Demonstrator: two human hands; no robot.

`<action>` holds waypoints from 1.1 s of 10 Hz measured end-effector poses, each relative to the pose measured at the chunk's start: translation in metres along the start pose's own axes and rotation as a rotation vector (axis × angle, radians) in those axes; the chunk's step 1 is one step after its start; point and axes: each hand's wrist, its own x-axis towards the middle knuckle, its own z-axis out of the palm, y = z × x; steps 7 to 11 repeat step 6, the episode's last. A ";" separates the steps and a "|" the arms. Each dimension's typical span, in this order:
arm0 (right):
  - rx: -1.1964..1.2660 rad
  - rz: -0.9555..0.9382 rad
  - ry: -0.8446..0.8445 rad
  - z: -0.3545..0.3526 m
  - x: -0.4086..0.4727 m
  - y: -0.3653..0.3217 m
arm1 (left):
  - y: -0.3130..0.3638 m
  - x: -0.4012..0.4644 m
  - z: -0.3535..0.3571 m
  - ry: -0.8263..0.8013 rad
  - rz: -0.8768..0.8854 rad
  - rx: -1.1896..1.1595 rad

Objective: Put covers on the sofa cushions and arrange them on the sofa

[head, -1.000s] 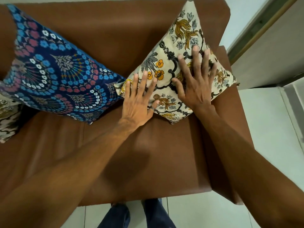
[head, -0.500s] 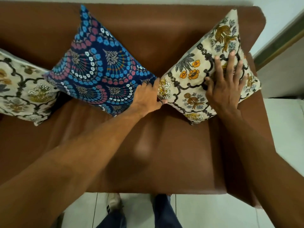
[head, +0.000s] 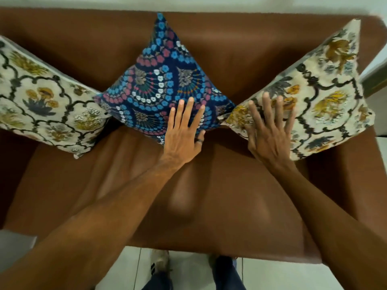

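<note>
Three covered cushions stand on their corners against the back of the brown sofa. A dark blue patterned cushion is in the middle. One cream floral cushion leans at the left, another cream floral cushion at the right. My left hand lies flat with fingers spread on the blue cushion's lower right side. My right hand rests flat, fingers apart, on the lower left part of the right cream cushion. Neither hand grips anything.
The sofa's right armrest and left armrest bound the seat. White tiled floor lies below the seat's front edge, where my shoes and jeans show. A pale wall runs behind the sofa back.
The view has swung left, bringing all three cushions into sight. My left hand has opened and shifted from the cream cushion's corner onto the blue cushion. My right hand slid lower left on the right cushion.
</note>
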 end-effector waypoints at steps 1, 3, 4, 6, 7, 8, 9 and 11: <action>0.085 -0.054 -0.032 0.014 0.001 -0.058 | -0.062 -0.027 0.000 0.058 -0.043 0.003; 0.182 -0.077 -0.124 0.027 0.017 -0.166 | -0.194 -0.058 -0.021 -0.084 -0.149 0.092; 0.193 0.047 -0.192 0.028 0.023 -0.195 | -0.221 -0.052 -0.028 -0.213 -0.139 0.037; 0.219 0.119 -0.229 -0.015 0.031 -0.214 | -0.207 -0.046 -0.073 -0.095 -0.108 -0.036; 0.219 0.119 -0.229 -0.015 0.031 -0.214 | -0.207 -0.046 -0.073 -0.095 -0.108 -0.036; 0.219 0.119 -0.229 -0.015 0.031 -0.214 | -0.207 -0.046 -0.073 -0.095 -0.108 -0.036; 0.219 0.119 -0.229 -0.015 0.031 -0.214 | -0.207 -0.046 -0.073 -0.095 -0.108 -0.036; 0.219 0.119 -0.229 -0.015 0.031 -0.214 | -0.207 -0.046 -0.073 -0.095 -0.108 -0.036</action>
